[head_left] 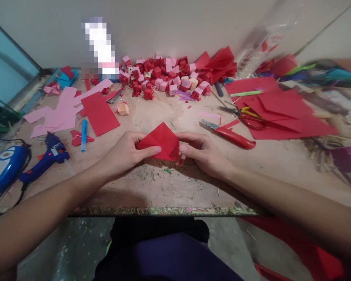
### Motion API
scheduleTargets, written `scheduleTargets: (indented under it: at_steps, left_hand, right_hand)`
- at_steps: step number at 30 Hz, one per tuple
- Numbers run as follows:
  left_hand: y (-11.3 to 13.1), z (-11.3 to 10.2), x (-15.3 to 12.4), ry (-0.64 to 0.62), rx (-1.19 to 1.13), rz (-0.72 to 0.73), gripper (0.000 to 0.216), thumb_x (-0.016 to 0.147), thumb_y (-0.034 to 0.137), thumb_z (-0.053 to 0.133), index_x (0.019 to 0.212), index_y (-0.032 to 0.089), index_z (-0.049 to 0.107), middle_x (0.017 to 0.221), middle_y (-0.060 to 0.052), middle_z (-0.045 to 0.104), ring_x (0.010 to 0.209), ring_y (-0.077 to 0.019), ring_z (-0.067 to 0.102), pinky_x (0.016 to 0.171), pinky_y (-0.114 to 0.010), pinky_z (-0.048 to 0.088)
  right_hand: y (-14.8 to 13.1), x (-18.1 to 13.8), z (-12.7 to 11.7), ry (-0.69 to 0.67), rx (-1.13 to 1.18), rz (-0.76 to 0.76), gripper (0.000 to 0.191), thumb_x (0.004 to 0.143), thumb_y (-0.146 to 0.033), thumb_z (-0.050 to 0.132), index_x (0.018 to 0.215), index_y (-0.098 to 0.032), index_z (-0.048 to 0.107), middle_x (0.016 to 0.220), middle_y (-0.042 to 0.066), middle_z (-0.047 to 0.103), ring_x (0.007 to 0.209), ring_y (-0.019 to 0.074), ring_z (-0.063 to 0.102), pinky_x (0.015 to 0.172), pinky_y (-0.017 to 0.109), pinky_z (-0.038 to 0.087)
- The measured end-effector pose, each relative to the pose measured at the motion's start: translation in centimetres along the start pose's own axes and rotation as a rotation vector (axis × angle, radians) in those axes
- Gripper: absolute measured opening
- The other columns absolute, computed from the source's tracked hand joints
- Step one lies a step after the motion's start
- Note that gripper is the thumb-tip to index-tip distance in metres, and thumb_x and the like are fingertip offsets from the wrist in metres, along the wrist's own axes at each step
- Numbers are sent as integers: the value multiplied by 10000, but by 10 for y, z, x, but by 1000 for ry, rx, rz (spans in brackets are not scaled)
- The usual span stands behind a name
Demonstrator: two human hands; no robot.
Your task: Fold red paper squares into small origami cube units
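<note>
Both of my hands hold one folded piece of red paper just above the middle of the table. My left hand grips its left side, thumb laid along the lower edge. My right hand pinches its right corner, fingers curled under. The paper is creased into a pointed, diamond-like shape. A heap of small red and pink folded paper cubes lies at the back of the table, well beyond my hands.
A red utility knife and red-handled scissors lie to the right, by red paper sheets. To the left lie a red sheet, pink sheets, a blue marker, a blue glue gun.
</note>
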State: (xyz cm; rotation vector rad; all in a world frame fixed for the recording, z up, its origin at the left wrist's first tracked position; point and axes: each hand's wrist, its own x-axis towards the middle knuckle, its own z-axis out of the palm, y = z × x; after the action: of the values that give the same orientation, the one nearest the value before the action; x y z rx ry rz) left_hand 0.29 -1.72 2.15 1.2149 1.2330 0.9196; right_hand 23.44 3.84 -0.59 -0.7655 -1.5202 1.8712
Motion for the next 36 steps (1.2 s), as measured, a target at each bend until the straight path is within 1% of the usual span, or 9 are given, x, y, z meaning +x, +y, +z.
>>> scheduleTargets:
  at_steps: [2, 5, 8, 10, 13, 18, 23, 32, 36]
  left_hand:
    - [0, 0, 0, -4, 47, 24, 217, 837, 326, 839, 763, 130, 781, 706, -11, 717, 572, -104, 573, 577, -235, 478]
    - [-1, 1, -1, 0, 145, 75, 175, 866, 314, 803, 823, 144, 809, 749, -8, 731, 615, -118, 590, 582, -233, 453]
    - [-2, 1, -3, -16, 213, 115, 184, 882, 340, 792, 928, 168, 839, 848, -17, 779, 703, -147, 644, 636, -239, 476]
    - [-3, 2, -5, -45, 243, 121, 198, 893, 353, 782, 967, 181, 843, 889, -19, 793, 739, -157, 659, 651, -238, 480]
    - [-3, 4, -7, -72, 292, 115, 176, 897, 340, 767, 942, 181, 831, 833, -5, 767, 700, -142, 625, 603, -228, 438]
    - [0, 9, -8, -50, 336, 81, 255, 888, 361, 762, 735, 158, 732, 661, 25, 619, 579, -105, 493, 535, -230, 360]
    - [1, 13, -9, -30, 326, 69, 284, 877, 325, 771, 660, 167, 677, 602, 45, 546, 531, -88, 408, 524, -235, 345]
    - [0, 14, -9, -29, 330, 67, 296, 893, 346, 752, 664, 172, 683, 594, 44, 552, 531, -97, 406, 534, -242, 351]
    - [-4, 14, -8, -1, 315, 94, 275, 911, 391, 732, 744, 173, 736, 662, 27, 619, 580, -111, 466, 558, -239, 377]
  right_hand:
    - [-1, -1, 2, 1, -60, 2, 255, 892, -360, 842, 1103, -217, 827, 784, 22, 770, 648, 145, 681, 641, 264, 557]
    - [-6, -2, 3, -9, -135, 30, 179, 897, -374, 832, 928, -198, 825, 702, 16, 744, 624, 143, 655, 638, 266, 526]
    - [-10, -2, 5, -23, -194, 55, 265, 902, -395, 819, 740, -188, 785, 657, 24, 727, 615, 136, 627, 629, 261, 496]
    - [-11, -2, 7, -16, -209, 70, 307, 895, -400, 823, 687, -181, 767, 641, 25, 715, 611, 129, 611, 624, 257, 482]
    - [-10, -2, 10, 15, -218, 83, 317, 882, -417, 829, 688, -175, 763, 640, 19, 703, 596, 122, 587, 605, 256, 462]
    - [-5, -3, 12, 63, -274, 51, 313, 882, -414, 826, 700, -169, 757, 638, 14, 687, 589, 119, 569, 574, 259, 433]
    - [-1, -3, 14, 91, -267, 65, 290, 877, -393, 830, 716, -165, 752, 627, 16, 681, 559, 118, 574, 539, 257, 439]
    - [6, -3, 13, 126, -301, 0, 257, 879, -374, 824, 743, -164, 764, 655, 19, 697, 585, 128, 586, 548, 260, 446]
    - [7, -3, 14, 137, -298, -16, 269, 877, -367, 827, 717, -165, 749, 619, 9, 678, 551, 118, 560, 524, 254, 424]
